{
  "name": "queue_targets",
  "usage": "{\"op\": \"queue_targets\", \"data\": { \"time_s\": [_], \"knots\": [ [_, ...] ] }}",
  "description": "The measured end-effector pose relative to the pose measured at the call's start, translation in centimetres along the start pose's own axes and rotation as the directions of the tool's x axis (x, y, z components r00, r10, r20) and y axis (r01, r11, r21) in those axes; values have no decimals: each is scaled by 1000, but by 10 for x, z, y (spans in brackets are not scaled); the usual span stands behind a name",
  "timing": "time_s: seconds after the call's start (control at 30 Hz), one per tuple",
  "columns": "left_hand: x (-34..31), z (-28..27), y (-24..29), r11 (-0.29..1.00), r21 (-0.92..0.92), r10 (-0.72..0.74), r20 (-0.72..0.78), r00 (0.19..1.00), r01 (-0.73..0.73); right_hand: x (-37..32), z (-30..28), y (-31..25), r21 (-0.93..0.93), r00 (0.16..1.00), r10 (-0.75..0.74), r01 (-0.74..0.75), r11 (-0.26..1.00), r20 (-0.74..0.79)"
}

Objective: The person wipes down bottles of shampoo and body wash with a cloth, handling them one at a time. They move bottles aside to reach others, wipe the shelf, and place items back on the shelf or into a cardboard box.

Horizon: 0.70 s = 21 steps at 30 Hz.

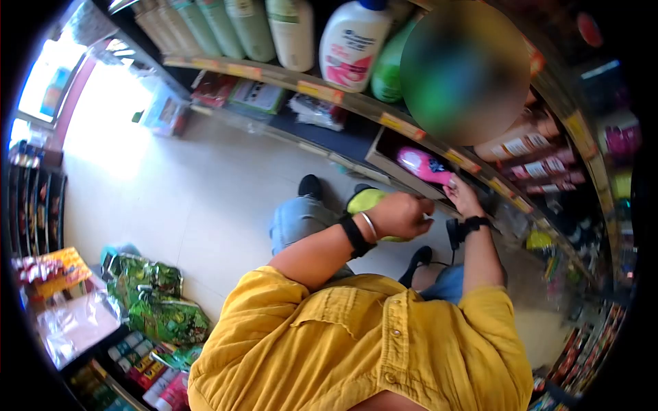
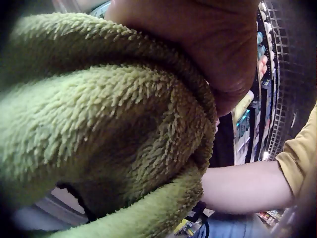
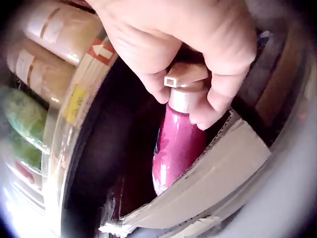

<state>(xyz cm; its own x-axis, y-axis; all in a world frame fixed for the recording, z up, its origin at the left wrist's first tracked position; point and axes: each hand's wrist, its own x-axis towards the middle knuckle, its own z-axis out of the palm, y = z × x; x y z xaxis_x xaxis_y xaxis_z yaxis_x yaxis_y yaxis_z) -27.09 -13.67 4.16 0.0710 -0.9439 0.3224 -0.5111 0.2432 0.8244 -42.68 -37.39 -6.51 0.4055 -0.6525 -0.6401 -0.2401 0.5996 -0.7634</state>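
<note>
While the right hand reaches toward two o'clock of the head view, I have its fingers and thumb gripping the pale pink pump top of a glossy pink bottle. That bottle sits within the walls of an open brown cardboard box, set in the lower level of the shelving; whether its base touches the bottom of the box, I cannot tell. Just beside it, toward three o'clock from the middle of my head view, I see the left hand with its fingers curled, gripping a light green, fuzzy cloth that hangs in thick folds; the fingertips are hidden in the left wrist view. A silver bangle and a black strap circle the left wrist, and another dark strap circles the right. On the shelf above the box, at twelve o'clock, stands a large white bottle with a pink label and blue cap, with a row of pale green bottles at eleven. Brownish-pink bottles with white labels lie between two and three o'clock. At eight o'clock I make out green patterned plastic packages, and at nine a black slatted rack.
</note>
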Motion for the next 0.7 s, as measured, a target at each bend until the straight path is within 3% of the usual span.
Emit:
{"op": "queue_targets", "data": {
  "time_s": [0.1,0.23,0.37,0.6,0.7],
  "knots": [
    [-1,0,-1,1000,-6,21,-29,999,-21,-13,29,-16,-32,990,-59,55,998,-129],
    [-2,-1,-4,999,-29,35,-53,998,-37,-18,50,-20,-87,968,-223,214,973,-117],
    [-3,-6,-3,1000,27,15,-38,999,-14,-27,49,-9,-6,940,-301,304,953,-163],
    [-4,-10,-1,1000,23,3,-52,999,-2,-57,23,-9,50,907,-324,348,936,-268],
    [-3,-9,-1,999,31,-15,-29,999,15,-82,19,-20,101,931,-287,315,944,-226]
  ]
}}
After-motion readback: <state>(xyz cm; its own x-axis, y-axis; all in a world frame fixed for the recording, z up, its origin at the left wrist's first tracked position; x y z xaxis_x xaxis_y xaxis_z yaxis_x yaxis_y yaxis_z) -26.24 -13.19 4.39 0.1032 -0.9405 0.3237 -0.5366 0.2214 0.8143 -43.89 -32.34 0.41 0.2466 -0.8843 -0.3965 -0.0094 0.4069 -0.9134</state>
